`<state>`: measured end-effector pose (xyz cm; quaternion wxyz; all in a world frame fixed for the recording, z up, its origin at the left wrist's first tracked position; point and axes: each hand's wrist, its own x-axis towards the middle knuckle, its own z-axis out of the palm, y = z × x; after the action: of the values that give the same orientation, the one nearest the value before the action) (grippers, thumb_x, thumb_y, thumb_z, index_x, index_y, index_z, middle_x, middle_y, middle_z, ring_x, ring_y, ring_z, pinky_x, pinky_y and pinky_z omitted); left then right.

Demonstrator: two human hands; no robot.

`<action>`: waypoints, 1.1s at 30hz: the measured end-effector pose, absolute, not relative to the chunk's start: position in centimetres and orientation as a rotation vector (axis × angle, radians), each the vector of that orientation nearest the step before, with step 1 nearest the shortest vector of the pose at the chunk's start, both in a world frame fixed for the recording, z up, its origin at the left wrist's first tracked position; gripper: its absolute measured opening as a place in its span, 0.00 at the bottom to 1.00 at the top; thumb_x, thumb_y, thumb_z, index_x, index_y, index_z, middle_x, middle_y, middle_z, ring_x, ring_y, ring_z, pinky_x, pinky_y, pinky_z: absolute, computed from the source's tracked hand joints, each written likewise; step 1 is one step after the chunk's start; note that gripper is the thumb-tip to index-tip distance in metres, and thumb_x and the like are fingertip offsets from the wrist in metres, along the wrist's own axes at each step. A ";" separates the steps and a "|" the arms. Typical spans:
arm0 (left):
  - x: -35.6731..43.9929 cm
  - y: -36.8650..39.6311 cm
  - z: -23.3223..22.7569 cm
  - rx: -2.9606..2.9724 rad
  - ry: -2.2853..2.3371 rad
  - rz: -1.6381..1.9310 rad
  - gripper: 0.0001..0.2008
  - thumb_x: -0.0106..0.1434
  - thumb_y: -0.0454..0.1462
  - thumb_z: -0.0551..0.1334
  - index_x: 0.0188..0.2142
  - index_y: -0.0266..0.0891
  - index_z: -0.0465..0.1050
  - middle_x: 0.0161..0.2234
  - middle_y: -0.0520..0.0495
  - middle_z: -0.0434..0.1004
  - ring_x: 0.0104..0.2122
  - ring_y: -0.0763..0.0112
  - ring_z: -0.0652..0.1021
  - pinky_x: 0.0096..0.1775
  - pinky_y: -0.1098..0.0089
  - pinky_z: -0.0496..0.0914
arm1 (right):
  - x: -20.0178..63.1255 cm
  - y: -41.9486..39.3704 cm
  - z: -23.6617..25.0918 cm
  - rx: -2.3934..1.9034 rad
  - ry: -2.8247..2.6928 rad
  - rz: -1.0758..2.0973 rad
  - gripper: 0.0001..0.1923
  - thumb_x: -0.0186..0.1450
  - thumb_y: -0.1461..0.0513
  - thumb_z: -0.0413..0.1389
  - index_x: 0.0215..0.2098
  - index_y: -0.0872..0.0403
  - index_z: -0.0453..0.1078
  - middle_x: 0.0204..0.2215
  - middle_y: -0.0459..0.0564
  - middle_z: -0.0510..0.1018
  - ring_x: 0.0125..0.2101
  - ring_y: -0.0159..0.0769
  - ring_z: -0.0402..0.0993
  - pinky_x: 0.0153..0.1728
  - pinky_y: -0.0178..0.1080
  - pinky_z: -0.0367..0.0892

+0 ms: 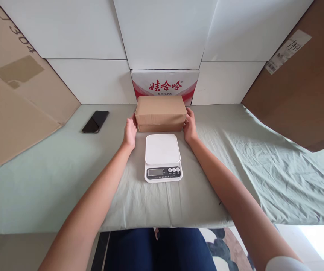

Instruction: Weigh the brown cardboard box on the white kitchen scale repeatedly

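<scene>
A closed brown cardboard box sits at the back middle of the cloth-covered table. My left hand is against its left side, thumb up, with the other fingers partly hidden by the box. On the opposite side, my right hand presses the right end, its fingers curled along the edge. Between my forearms, just in front of the box, lies a white kitchen scale. Its display is blank and its weighing plate bears nothing.
A black smartphone lies to the left on the green cloth. Behind the box stands a white and red printed carton against white panels. Large cardboard sheets flank the table.
</scene>
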<state>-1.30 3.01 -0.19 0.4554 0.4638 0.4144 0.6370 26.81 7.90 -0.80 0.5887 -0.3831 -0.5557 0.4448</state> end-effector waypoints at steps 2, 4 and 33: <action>-2.1 2.7 0.0 1.133 1.023 1.601 0.44 0.61 0.70 0.50 0.67 0.51 0.66 0.75 0.47 0.55 0.75 0.59 0.55 0.72 0.58 0.51 | 27.4 7.9 -0.6 -0.906 -1.159 1.067 0.34 0.62 0.41 0.51 0.65 0.35 0.56 0.72 0.43 0.56 0.72 0.48 0.55 0.68 0.61 0.60; -2.7 2.5 0.1 1.121 1.024 1.624 0.45 0.61 0.70 0.50 0.68 0.50 0.65 0.76 0.47 0.51 0.75 0.60 0.52 0.72 0.60 0.49 | 27.8 7.8 -0.4 -0.919 -1.112 1.084 0.33 0.61 0.42 0.53 0.63 0.35 0.59 0.72 0.43 0.57 0.72 0.47 0.55 0.68 0.60 0.60; -1.7 2.2 -0.1 1.233 1.028 1.494 0.44 0.61 0.70 0.51 0.65 0.49 0.69 0.74 0.45 0.56 0.74 0.53 0.55 0.72 0.54 0.50 | 26.2 6.3 0.8 -0.916 -1.437 0.939 0.30 0.59 0.56 0.60 0.61 0.44 0.65 0.65 0.46 0.71 0.67 0.49 0.63 0.70 0.55 0.58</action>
<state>-1.71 2.19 -0.09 0.4567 0.5001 0.4169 0.6062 26.15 6.35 0.79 0.5628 -0.3892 -0.6105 0.3989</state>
